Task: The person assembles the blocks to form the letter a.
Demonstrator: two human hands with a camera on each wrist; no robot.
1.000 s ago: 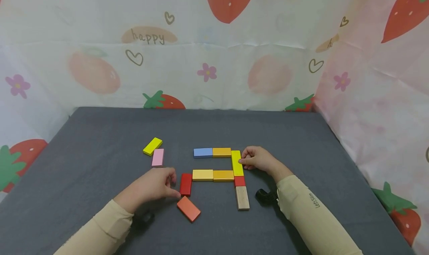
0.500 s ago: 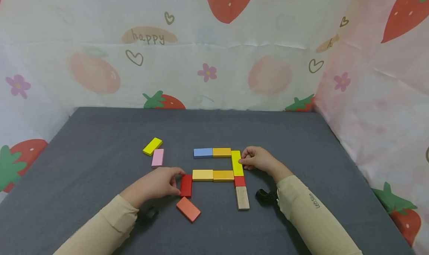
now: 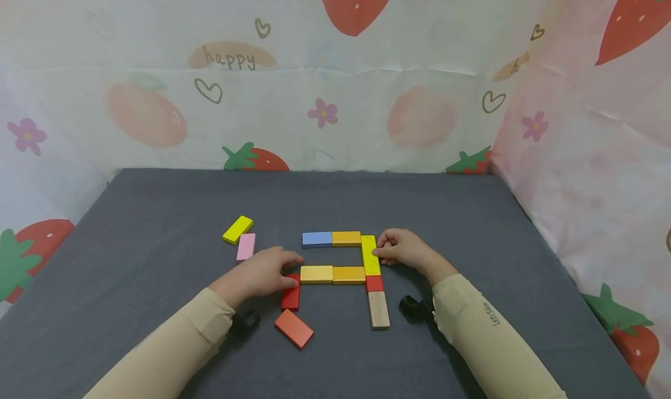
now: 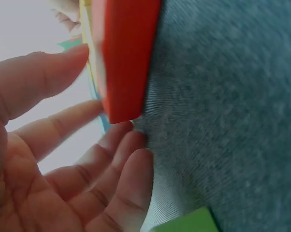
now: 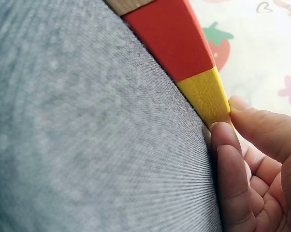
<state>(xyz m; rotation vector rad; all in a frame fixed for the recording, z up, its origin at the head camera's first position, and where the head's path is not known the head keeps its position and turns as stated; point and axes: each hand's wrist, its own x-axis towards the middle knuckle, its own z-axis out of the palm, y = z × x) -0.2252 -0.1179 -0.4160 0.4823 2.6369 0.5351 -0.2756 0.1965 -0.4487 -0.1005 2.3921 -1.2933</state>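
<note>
Left fingers (image 4: 136,176) stand apart at the red block (image 3: 290,300); right fingers (image 5: 231,174) pinch the yellow block (image 3: 370,258).

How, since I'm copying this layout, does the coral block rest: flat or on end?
Flat: in the head view, the coral block shows its broad face upward, thin side below.
</note>
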